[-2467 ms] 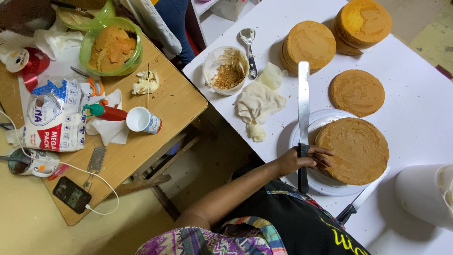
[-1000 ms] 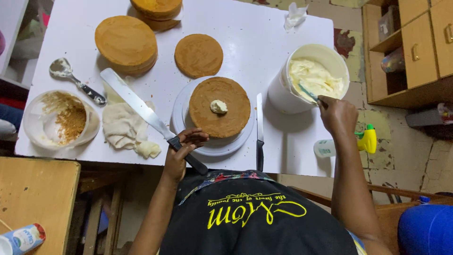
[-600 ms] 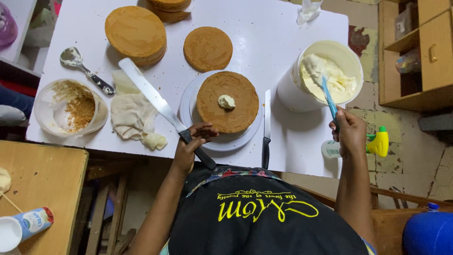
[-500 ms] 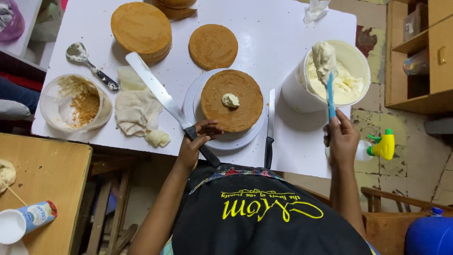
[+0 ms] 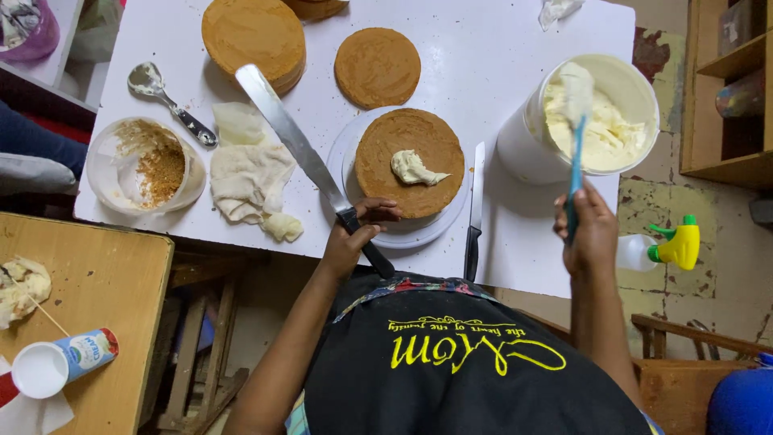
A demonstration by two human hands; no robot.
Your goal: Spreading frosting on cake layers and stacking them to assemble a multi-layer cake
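Observation:
My left hand [image 5: 352, 238] grips the black handle of a long palette knife [image 5: 290, 138], whose blade points up-left over the white table [image 5: 491, 48]. Its fingers touch the near edge of a brown cake layer [image 5: 411, 161] on a white round stand [image 5: 403, 238]; a dollop of white cream [image 5: 415, 167] lies on the layer. My right hand [image 5: 589, 234] holds a blue spatula [image 5: 575, 161] upright, its tip loaded with cream above a white bucket of cream [image 5: 600, 121].
A black-handled knife [image 5: 475, 209] lies right of the stand. Further cake layers [image 5: 254, 39] [image 5: 378, 66] sit at the far side. A crumb-filled bowl [image 5: 145, 163], spoon [image 5: 165, 98] and crumpled white cloth [image 5: 250, 173] lie left. A wooden table [image 5: 88, 306] carries a small tube-shaped can [image 5: 64, 362]. A yellow-and-green spray bottle [image 5: 664, 248] is right.
My right hand has lifted the blue spatula out of the bucket with a scoop of cream. My left hand keeps hold of the palette knife at the cake's edge.

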